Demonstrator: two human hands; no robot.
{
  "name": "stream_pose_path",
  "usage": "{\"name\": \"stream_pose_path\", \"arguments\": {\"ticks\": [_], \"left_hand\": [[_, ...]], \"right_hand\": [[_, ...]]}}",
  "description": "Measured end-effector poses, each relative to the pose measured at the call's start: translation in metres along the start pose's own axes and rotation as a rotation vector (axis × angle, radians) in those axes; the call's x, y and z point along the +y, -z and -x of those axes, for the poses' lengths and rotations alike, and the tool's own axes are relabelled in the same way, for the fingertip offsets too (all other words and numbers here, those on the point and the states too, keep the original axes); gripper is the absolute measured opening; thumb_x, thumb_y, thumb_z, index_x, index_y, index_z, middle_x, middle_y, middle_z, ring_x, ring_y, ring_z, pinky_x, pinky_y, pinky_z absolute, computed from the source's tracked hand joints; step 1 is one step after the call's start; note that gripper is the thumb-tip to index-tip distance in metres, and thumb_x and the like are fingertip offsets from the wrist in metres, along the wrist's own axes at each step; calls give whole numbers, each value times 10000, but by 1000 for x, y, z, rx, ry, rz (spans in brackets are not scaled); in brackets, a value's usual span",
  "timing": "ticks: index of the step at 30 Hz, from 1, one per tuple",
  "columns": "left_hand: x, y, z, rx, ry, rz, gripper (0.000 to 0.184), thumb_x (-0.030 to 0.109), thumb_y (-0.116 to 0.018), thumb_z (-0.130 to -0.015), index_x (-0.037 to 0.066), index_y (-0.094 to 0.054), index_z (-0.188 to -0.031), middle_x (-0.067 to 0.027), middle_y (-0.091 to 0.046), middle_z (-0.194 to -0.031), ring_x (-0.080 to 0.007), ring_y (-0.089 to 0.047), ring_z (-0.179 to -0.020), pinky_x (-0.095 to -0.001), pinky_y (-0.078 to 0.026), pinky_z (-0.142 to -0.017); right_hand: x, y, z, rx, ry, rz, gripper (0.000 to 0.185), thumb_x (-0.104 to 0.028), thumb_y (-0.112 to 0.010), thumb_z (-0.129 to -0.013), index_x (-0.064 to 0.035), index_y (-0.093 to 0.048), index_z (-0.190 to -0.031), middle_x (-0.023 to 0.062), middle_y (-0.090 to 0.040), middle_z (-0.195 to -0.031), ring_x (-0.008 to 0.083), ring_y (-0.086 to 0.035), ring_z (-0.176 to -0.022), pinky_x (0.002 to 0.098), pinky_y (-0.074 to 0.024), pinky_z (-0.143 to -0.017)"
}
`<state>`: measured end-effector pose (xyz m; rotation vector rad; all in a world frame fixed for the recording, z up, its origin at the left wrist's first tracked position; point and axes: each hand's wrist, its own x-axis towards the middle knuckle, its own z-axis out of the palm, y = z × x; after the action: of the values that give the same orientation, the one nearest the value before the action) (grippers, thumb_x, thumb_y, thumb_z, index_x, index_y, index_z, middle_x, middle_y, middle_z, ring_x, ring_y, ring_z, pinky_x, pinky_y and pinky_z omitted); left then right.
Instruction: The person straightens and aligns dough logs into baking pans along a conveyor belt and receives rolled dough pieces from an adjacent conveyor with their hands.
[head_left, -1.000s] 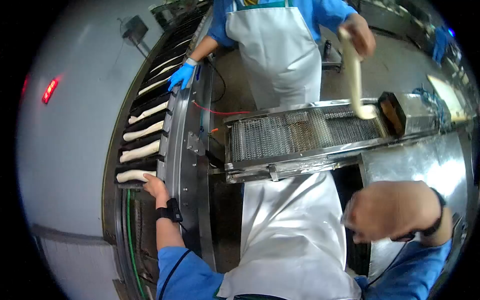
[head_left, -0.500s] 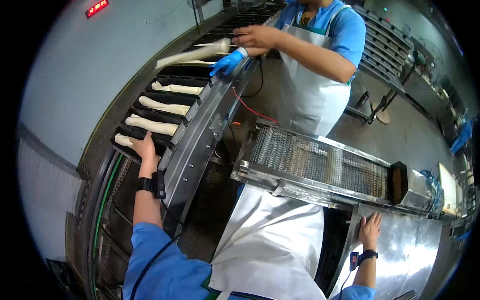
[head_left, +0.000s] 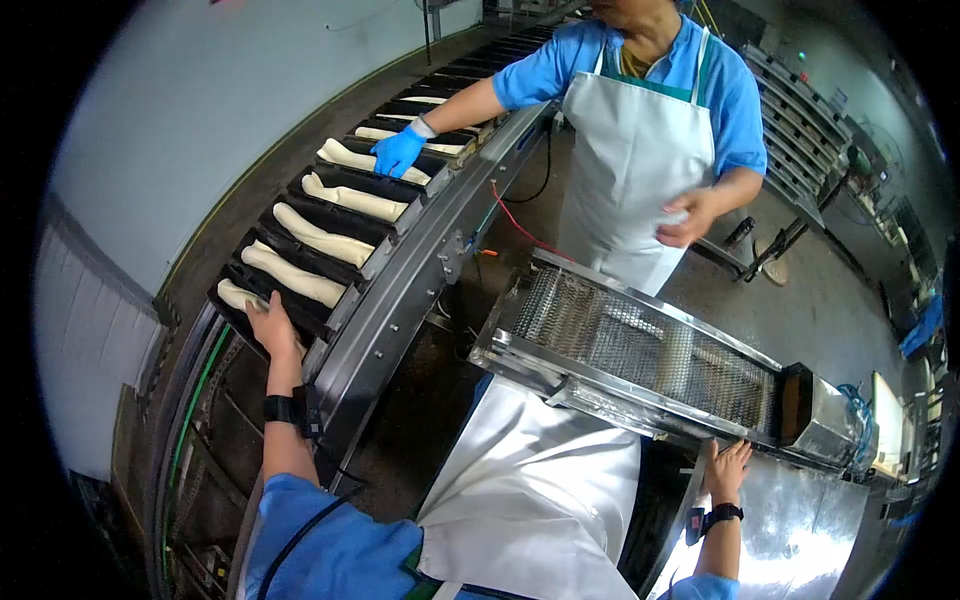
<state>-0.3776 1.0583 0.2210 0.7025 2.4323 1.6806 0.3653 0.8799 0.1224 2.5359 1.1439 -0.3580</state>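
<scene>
My left hand (head_left: 274, 328) reaches into the nearest black pan on the line, its fingers on a strip of pale dough (head_left: 240, 296); the grip is partly hidden. Beyond it, more dough strips (head_left: 292, 274) lie one to a pan (head_left: 372, 266). At the lower right my right hand (head_left: 726, 470) lies with fingers spread at the upper edge of a shiny metal surface (head_left: 800, 520), holding nothing. Just above that hand runs a wire-mesh conveyor (head_left: 640, 340).
Across the mesh conveyor stands a co-worker in a white apron (head_left: 640, 140), one blue-gloved hand (head_left: 400, 150) on dough in a pan. A metal side rail (head_left: 400, 310) borders the pans. Racks (head_left: 800, 110) stand behind.
The co-worker's dough strip has gone from the mesh conveyor to a pan, and that bare hand has drawn back. My right hand has come down onto the metal surface. The view has turned.
</scene>
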Motion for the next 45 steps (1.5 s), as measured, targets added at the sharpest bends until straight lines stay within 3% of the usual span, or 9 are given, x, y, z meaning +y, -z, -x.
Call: {"name": "stream_pose_path", "arguments": {"ticks": [3,9,18,21,25,27,33,43,45], "left_hand": [[0,-39,-26,-80,-368,58,625,155,-630,-888,-26,-365,-1424,-224,-385,-1457,-313,-388,-1338,-362,-299,-1095],[111,-110,34,-407,-318,100,586,113,-629,-879,-4,-408,-1408,-215,-458,-1405,-318,-431,-1306,-373,-322,-1085],[91,-211,92,-1011,-1149,-377,568,52,-624,-805,71,-487,-1355,-194,-400,-1451,-382,-352,-1346,-451,-303,-1115],[41,-237,71,-1079,-1288,-691,521,-23,-621,-779,27,-531,-1289,-195,-382,-1460,-370,-315,-1377,-427,-300,-1129],[57,-190,110,-1076,-1327,-838,495,8,-613,-789,0,-531,-1277,-178,-356,-1480,-359,-298,-1386,-428,-291,-1137],[35,-195,105,-1049,-1149,-708,483,22,-601,-795,-2,-534,-1273,-176,-356,-1481,-358,-304,-1383,-429,-289,-1136],[29,-185,96,-1020,-1159,-735,456,28,-577,-795,-16,-539,-1247,-174,-352,-1485,-366,-322,-1371,-444,-311,-1122],[50,-165,99,-1005,-1174,-800,500,34,-610,-753,-17,-534,-1244,-171,-344,-1491,-369,-330,-1367,-442,-334,-1108],[31,-174,81,-969,-1219,-769,501,27,-607,-752,-22,-530,-1244,-176,-352,-1484,-366,-332,-1367,-439,-335,-1104]], "right_hand": [[-7,0,-6,-21,-37,11,856,-593,-369,-944,67,-210,-1466,233,-202,-1547,388,-171,-1438,569,-240,-1109],[-4,19,11,-11,21,-105,889,-613,-406,-920,40,-191,-1483,219,-172,-1560,382,-143,-1448,570,-190,-1128],[-7,25,3,66,14,-298,819,-522,-407,-956,35,-144,-1495,212,-103,-1579,334,-49,-1473,539,-22,-1164],[-10,26,-22,220,-54,-420,780,-460,-448,-960,69,-182,-1469,251,-159,-1552,361,-118,-1456,480,-89,-1177],[3,-2,-47,520,-17,-517,741,-399,-486,-957,93,-215,-1440,284,-211,-1520,400,-168,-1434,467,-160,-1168],[0,-12,-64,555,-62,-426,739,-417,-460,-956,105,-236,-1429,290,-245,-1505,411,-189,-1424,478,-163,-1165],[-2,2,-90,640,-296,-372,662,-314,-483,-917,123,-321,-1387,291,-350,-1451,402,-255,-1402,485,-163,-1164],[19,39,-100,541,-85,-502,583,-71,-485,-818,133,-337,-1345,300,-437,-1347,410,-404,-1292,452,-295,-1109],[16,12,-120,812,-21,-376,504,-48,-434,-851,109,-371,-1325,291,-441,-1345,413,-414,-1282,455,-332,-1081]]}}
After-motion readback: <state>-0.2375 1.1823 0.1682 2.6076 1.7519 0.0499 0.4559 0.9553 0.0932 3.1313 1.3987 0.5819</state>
